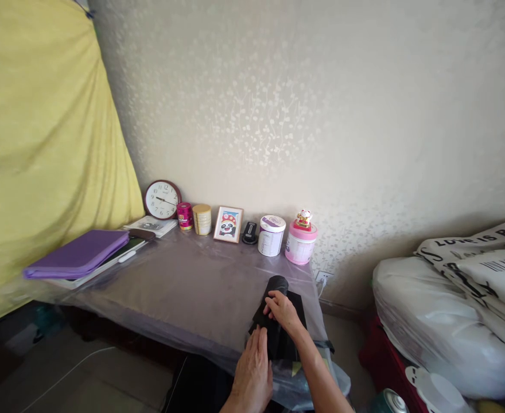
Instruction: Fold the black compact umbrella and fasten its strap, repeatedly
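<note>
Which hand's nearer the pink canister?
Right hand. It's on the black rolled material, in front of and below the pink canister in view. Left hand is farther away, against that material's side nearest the person.

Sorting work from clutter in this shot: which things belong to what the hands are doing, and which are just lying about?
In use: left hand, right hand, rolled black sheet.

Lying about: round brown-rimmed clock, flat purple folder, framed panda picture, white-lidded cylindrical tub, pink cylindrical jar.
</note>
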Demonstrator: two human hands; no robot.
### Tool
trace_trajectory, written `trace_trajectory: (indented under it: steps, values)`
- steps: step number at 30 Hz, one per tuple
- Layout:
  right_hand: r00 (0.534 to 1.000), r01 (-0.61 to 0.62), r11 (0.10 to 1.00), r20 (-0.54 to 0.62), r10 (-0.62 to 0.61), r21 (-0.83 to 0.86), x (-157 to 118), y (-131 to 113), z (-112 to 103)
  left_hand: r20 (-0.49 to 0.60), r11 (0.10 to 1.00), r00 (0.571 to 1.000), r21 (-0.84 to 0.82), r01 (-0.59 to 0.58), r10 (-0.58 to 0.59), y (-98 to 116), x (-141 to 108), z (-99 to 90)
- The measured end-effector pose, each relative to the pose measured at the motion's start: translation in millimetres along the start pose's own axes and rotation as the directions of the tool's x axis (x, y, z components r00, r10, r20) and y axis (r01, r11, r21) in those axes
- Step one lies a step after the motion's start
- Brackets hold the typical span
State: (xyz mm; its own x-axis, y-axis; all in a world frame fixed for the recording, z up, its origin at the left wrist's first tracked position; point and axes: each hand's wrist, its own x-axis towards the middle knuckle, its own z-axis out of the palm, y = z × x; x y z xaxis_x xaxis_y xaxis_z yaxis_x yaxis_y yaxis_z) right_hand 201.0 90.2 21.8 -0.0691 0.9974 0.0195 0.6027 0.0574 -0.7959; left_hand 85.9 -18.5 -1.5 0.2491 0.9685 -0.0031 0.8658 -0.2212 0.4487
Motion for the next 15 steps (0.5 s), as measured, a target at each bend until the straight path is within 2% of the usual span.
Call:
trace_trajectory:
  steps: [5,9,12,15]
  values:
    - [0.997,0.046,0.998,0.056,-0.044,-0.043,-8.1,-10.0,-3.3,-0.038,1.0,0.999,0.014,0.024,-0.023,5.5,-4.2,-0.9]
    - [0.991,0.088,0.994,0.104,-0.081,-0.066,-13.6,-16.7,-4.3,0.018,0.999,1.0,0.035,0.023,-0.024,8.3,-4.4,-5.3]
    - [0.98,0.151,0.988,0.133,-0.147,-0.019,-24.9,-20.7,-3.7,0.024,0.999,0.999,0.032,0.04,-0.041,6.9,-3.4,-4.3]
    - [0.962,0.268,0.963,0.042,-0.268,0.014,-43.1,-18.5,-2.8,0.032,0.998,0.998,0.037,0.043,-0.045,3.5,-2.3,-0.3]
